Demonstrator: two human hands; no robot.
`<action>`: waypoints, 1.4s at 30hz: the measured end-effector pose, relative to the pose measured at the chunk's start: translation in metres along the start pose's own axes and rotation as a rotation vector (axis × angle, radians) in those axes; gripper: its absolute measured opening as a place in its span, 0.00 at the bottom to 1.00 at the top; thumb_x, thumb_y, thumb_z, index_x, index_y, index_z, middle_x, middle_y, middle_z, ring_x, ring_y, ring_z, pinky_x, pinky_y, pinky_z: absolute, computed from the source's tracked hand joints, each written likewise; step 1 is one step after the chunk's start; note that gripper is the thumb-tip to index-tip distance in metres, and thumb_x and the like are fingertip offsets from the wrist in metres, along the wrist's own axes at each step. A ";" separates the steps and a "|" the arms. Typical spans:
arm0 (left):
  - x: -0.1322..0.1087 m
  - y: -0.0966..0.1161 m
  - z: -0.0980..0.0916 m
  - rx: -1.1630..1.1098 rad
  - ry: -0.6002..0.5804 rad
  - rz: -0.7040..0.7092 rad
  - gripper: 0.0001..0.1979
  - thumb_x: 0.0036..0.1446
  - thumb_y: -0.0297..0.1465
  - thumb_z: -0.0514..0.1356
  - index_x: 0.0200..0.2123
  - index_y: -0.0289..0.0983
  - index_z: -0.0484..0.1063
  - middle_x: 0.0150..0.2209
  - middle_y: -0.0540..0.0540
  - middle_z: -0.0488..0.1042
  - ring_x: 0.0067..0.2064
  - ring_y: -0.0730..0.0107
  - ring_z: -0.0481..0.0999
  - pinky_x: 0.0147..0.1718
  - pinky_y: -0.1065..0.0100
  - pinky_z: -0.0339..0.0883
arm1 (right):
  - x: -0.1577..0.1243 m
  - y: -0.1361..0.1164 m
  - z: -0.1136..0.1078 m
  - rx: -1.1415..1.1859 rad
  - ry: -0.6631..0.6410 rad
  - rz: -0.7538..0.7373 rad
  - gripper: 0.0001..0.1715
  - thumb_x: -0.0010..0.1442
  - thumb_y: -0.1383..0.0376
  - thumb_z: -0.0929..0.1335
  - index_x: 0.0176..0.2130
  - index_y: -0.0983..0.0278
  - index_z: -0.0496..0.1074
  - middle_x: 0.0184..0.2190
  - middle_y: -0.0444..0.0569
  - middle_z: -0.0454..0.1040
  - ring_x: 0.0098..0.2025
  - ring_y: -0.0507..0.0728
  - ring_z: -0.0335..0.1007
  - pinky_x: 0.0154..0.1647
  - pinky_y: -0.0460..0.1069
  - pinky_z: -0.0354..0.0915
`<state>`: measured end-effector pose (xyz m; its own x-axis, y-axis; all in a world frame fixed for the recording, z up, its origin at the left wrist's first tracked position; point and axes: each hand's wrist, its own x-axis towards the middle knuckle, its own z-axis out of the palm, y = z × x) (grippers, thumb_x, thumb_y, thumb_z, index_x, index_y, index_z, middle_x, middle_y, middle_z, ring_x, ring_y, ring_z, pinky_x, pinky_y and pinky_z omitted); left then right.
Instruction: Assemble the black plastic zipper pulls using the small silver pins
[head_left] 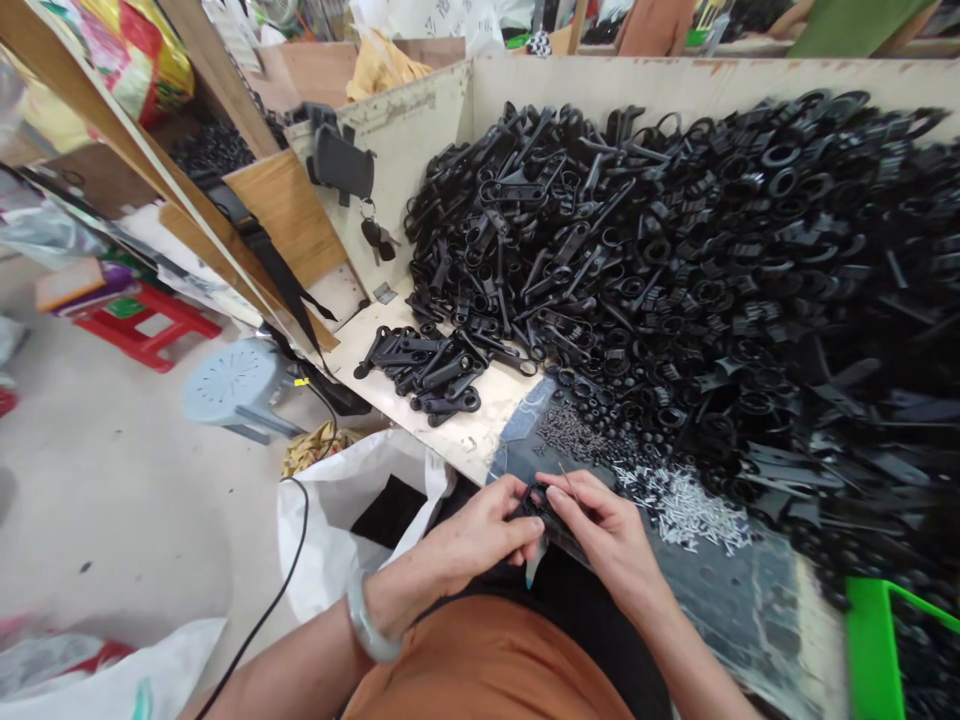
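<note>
Shirt [487, 660]: orange-brown, nearest, below the work.
Left hand [484, 528]: thumb and fingers gripping the part [537, 494].
Right hand [604, 510]: thumb and fingers pinching the part's other side; whether they hold anything smaller, cannot tell.
Grip: best firm at left, light and square at right, I judge.
Part: black, mostly hidden by fingers; above the lap [585, 592], beside the tabletop's [469, 440] near edge.

Assembly workshop: heaped black plastic parts [645, 240], loose silver screws [694, 510].

left hand [496, 522] + right hand [606, 512]: holding black part [537, 496] | silver screws [694, 508]: near right hand
</note>
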<state>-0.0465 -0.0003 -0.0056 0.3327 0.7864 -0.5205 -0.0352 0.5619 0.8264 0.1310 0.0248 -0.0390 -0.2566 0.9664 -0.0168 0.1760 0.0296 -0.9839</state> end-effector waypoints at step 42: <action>0.018 0.016 -0.025 -0.002 0.196 0.100 0.15 0.51 0.34 0.65 0.40 0.37 0.67 0.24 0.56 0.69 0.25 0.77 0.66 0.25 0.74 0.60 | 0.008 0.006 -0.008 -0.417 0.111 -0.093 0.16 0.69 0.57 0.66 0.47 0.61 0.81 0.38 0.49 0.80 0.35 0.56 0.77 0.36 0.49 0.70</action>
<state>-0.0646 0.0295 -0.0071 0.1374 0.8728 -0.4684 -0.0607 0.4794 0.8755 0.1380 0.0349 -0.0432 -0.1896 0.9757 0.1099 0.5314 0.1961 -0.8241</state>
